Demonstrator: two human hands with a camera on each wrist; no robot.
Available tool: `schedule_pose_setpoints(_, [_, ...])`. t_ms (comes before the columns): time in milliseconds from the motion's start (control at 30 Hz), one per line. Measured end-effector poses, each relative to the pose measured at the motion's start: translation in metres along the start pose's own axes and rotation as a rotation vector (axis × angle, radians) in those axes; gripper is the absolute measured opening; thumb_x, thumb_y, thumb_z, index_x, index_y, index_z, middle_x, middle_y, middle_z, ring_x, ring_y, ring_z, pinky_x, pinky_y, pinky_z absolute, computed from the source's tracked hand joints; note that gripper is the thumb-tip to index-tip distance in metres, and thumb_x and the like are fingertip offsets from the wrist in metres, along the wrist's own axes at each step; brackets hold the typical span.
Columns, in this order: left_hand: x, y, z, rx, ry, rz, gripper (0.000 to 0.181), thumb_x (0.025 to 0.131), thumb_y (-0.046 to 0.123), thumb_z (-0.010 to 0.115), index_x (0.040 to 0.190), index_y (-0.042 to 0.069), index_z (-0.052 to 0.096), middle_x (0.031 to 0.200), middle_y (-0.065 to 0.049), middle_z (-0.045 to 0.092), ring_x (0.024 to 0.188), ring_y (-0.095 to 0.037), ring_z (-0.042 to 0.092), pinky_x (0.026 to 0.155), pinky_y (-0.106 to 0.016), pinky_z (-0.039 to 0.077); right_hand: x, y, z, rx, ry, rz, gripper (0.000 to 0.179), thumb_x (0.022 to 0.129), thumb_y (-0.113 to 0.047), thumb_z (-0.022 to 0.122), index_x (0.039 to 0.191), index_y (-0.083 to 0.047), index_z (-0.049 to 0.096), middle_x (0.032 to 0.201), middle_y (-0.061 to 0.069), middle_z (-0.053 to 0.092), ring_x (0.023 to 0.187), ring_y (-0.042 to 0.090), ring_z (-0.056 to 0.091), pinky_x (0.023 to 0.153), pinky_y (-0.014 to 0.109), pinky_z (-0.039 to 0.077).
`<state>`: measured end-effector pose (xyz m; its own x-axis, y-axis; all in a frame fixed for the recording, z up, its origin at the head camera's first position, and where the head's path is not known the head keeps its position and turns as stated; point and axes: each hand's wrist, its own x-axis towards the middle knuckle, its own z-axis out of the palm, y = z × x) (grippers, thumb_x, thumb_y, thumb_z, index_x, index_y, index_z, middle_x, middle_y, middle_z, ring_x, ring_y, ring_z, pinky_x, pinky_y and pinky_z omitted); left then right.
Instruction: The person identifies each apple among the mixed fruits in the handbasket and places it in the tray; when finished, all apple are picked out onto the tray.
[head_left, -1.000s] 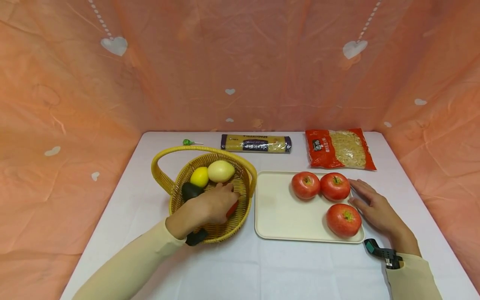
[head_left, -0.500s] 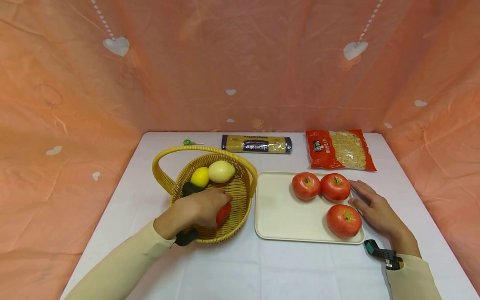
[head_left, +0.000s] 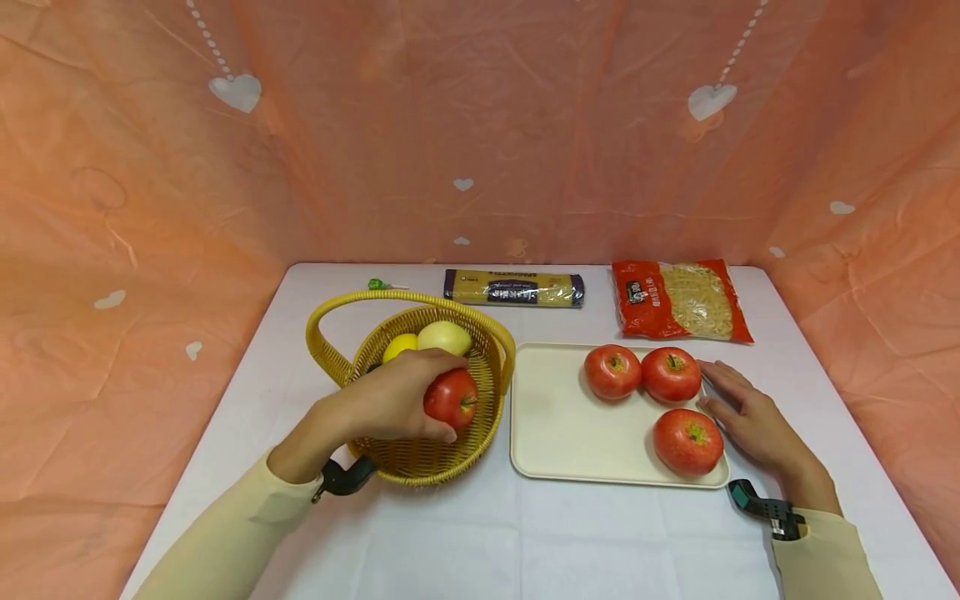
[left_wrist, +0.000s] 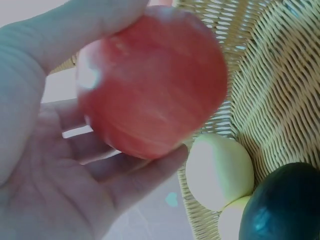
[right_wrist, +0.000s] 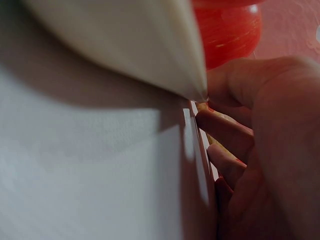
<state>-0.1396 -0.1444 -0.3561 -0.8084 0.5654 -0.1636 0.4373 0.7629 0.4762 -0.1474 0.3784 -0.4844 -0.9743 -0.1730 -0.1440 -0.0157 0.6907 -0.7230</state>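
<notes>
In the head view my left hand [head_left: 390,396] grips a red apple [head_left: 453,398] over the yellow wicker basket [head_left: 427,460], its stem turned to the right. The left wrist view shows the thumb across one side of the apple and the fingers on the other. Inside the basket lie a lemon [head_left: 400,345], a pale yellow-green oval fruit [head_left: 446,337] and a dark glossy oval item [left_wrist: 285,205]. My right hand [head_left: 761,425] rests at the right edge of the cream tray [head_left: 558,417], thumb at its rim and fingers loosely extended.
Three red apples sit on the tray: one toward the back middle [head_left: 612,372], one back right [head_left: 671,375], one front right [head_left: 688,442]. Behind are a spaghetti pack [head_left: 513,288], a red pasta bag [head_left: 681,298] and a green lollipop [head_left: 378,284]. The basket's handle [head_left: 405,297] arches over its back.
My left hand, low in the basket over the red apple before, has drawn left and lifted it higher, now in plain sight. My right hand and the tray have stayed put.
</notes>
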Motion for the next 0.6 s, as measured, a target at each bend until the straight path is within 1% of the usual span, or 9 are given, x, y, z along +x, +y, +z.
schedule_pose_setpoints(67, [-0.002,0.001,0.0,-0.024,0.035,0.022,0.084,0.081,0.035,0.098,0.153,0.012,0.06,0.142,-0.005,0.068,0.122,-0.026,0.065,0.097,-0.043,0.063,0.0,0.0,0.0,0.001,-0.003,0.003,0.068,0.113,-0.032,0.059,0.173,-0.011,0.033,0.179,0.031,0.016,0.165,0.058,0.01,0.118,0.09,0.015])
schedule_pose_setpoints(167, [-0.004,0.005,-0.001,-0.07,0.085,0.073,0.082,0.08,0.035,0.099,0.151,0.016,0.061,0.141,-0.003,0.069,0.123,-0.023,0.066,0.098,-0.043,0.062,0.0,0.001,0.0,0.002,-0.006,0.006,0.069,0.113,-0.032,0.059,0.173,-0.011,0.033,0.179,0.031,0.016,0.165,0.058,0.009,0.118,0.09,0.015])
schedule_pose_setpoints(300, [-0.005,0.012,0.0,-0.145,0.131,0.156,0.082,0.078,0.035,0.1,0.149,0.018,0.063,0.139,0.001,0.069,0.124,-0.018,0.066,0.102,-0.041,0.061,0.0,0.002,0.0,0.005,-0.007,0.002,0.069,0.113,-0.032,0.059,0.173,-0.011,0.032,0.179,0.031,0.016,0.165,0.058,0.009,0.118,0.09,0.015])
schedule_pose_setpoints(433, [-0.004,0.018,0.004,-0.221,0.14,0.226,0.084,0.077,0.037,0.102,0.149,0.02,0.064,0.14,0.007,0.069,0.125,-0.013,0.065,0.106,-0.04,0.06,-0.001,0.001,0.0,0.01,0.0,-0.01,0.069,0.113,-0.031,0.06,0.172,-0.01,0.033,0.178,0.032,0.017,0.165,0.059,0.009,0.117,0.09,0.015])
schedule_pose_setpoints(500, [-0.003,0.022,0.006,-0.246,0.132,0.247,0.085,0.076,0.037,0.103,0.15,0.022,0.063,0.141,0.01,0.069,0.127,-0.011,0.064,0.108,-0.04,0.059,-0.001,0.001,0.0,0.012,0.005,-0.017,0.068,0.112,-0.03,0.06,0.172,-0.009,0.034,0.178,0.033,0.018,0.164,0.06,0.009,0.117,0.09,0.015])
schedule_pose_setpoints(600, [-0.001,0.027,0.012,-0.265,0.126,0.273,0.086,0.076,0.038,0.103,0.151,0.021,0.063,0.145,0.009,0.068,0.132,-0.013,0.063,0.109,-0.04,0.059,-0.001,0.001,0.0,0.017,0.009,-0.021,0.068,0.112,-0.029,0.06,0.172,-0.008,0.034,0.177,0.034,0.019,0.164,0.06,0.009,0.118,0.09,0.015])
